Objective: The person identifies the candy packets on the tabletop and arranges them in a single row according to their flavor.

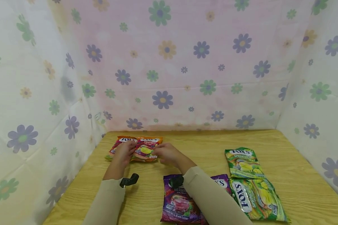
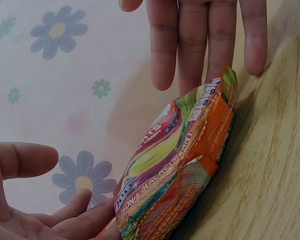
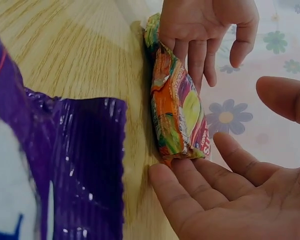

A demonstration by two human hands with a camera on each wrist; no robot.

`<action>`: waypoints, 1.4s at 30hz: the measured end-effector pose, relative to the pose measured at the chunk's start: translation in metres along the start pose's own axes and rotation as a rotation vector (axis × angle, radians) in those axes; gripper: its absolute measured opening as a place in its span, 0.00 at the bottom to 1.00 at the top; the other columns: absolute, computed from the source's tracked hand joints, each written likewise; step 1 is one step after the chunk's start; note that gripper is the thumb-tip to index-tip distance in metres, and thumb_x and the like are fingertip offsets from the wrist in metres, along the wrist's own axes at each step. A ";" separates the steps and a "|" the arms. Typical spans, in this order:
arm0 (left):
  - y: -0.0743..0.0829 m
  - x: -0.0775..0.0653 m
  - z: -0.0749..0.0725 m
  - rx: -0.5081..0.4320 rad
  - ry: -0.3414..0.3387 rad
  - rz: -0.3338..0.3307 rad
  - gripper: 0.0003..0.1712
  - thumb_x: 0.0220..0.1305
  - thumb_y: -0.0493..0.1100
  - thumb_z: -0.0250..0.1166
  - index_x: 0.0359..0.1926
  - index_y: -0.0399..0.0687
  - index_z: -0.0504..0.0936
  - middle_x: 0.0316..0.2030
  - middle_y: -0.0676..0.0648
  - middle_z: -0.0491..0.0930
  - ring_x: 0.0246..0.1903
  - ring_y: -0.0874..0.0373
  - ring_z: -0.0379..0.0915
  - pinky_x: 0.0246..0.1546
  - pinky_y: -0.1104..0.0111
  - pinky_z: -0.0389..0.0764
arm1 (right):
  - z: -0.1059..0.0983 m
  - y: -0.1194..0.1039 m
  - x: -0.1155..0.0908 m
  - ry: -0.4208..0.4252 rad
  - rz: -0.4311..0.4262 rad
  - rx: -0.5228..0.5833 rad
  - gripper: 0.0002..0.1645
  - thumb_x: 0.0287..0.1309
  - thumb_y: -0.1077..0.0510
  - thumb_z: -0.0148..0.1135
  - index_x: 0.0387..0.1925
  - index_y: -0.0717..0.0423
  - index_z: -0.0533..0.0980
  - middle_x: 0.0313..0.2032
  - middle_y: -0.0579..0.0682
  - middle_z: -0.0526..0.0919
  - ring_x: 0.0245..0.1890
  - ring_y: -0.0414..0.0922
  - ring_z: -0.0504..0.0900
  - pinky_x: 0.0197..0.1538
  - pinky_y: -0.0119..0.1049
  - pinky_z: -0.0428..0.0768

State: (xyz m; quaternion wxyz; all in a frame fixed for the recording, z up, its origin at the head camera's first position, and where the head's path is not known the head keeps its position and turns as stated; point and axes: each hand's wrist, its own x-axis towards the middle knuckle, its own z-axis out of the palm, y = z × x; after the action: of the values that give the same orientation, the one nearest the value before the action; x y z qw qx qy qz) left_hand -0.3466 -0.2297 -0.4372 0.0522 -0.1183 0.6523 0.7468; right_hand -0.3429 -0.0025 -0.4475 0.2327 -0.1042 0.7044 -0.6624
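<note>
Two orange Fox's Fruits candy bags lie side by side at the table's far left in the head view. My left hand (image 1: 125,152) is over the seam between the left bag (image 1: 115,147) and the right bag (image 1: 146,149). Its fingertips touch the left end of the right bag, thumb held apart. At that bag's other end is my right hand (image 1: 169,153); in the right wrist view its straight fingers (image 3: 200,185) reach the bag's edge, and the thumb stands away. Much of the left bag is hidden behind my left hand.
Two purple Berries candy bags lie at the front middle, one (image 1: 181,203) left of my right sleeve and one (image 1: 221,181) partly under it. To the right are two green Spring Tea bags, an upper one (image 1: 243,164) and a lower one (image 1: 259,200). Flowered cloth (image 1: 186,78) surrounds the wooden table (image 1: 197,143).
</note>
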 end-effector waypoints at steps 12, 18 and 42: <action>0.000 -0.001 -0.004 0.018 -0.027 0.012 0.33 0.79 0.45 0.51 0.77 0.31 0.61 0.80 0.35 0.53 0.80 0.39 0.45 0.81 0.50 0.49 | -0.004 0.004 -0.002 -0.005 0.010 0.017 0.29 0.70 0.55 0.61 0.67 0.64 0.72 0.72 0.59 0.69 0.76 0.59 0.65 0.74 0.59 0.68; 0.001 -0.004 -0.005 0.024 -0.040 0.016 0.32 0.81 0.42 0.48 0.78 0.32 0.57 0.80 0.35 0.54 0.80 0.40 0.47 0.81 0.51 0.51 | -0.007 0.004 -0.002 0.010 0.021 -0.039 0.26 0.70 0.55 0.62 0.64 0.64 0.74 0.69 0.58 0.74 0.72 0.57 0.71 0.71 0.56 0.74; 0.025 -0.030 0.024 0.174 -0.127 0.132 0.28 0.78 0.43 0.51 0.74 0.36 0.66 0.77 0.37 0.58 0.77 0.39 0.53 0.78 0.45 0.56 | -0.035 -0.008 -0.036 -0.036 -0.013 -0.281 0.29 0.71 0.53 0.61 0.66 0.65 0.72 0.57 0.59 0.82 0.56 0.58 0.83 0.61 0.53 0.83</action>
State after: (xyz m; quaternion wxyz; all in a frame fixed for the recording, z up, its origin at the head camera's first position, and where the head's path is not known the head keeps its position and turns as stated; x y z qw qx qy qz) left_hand -0.3260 -0.2070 -0.4024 0.0543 -0.0224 0.7163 0.6953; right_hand -0.3295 0.0441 -0.4322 0.2241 -0.1520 0.7853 -0.5568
